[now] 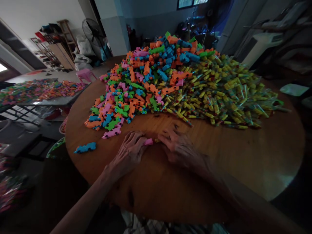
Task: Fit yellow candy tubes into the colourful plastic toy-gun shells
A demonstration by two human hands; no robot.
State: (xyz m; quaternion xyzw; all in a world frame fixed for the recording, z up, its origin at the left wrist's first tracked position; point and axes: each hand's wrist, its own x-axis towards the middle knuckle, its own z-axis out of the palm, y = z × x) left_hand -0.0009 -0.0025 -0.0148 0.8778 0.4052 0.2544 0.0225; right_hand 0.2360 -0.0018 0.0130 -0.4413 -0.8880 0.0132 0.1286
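Observation:
My left hand [131, 144] is closed on a pink toy car [148, 142], whose end sticks out past the fingertips toward the right. Opposite it, my right hand [176, 143] pinches a small yellow wrapped tube [157, 140], mostly hidden by the fingers. The two pieces nearly meet, low over the wooden table; whether they touch I cannot tell. Beyond my hands rises a heap of orange, blue, green and pink toy cars [131, 105]. To its right lies a pile of yellow tubes in clear wrappers [219, 94].
A lone blue toy car [85, 148] lies near the left edge of the round wooden table [268, 152]. At the left stands another table with more toys [41, 89], beside a pink stool [85, 74]. A standing fan [92, 31] is at the back.

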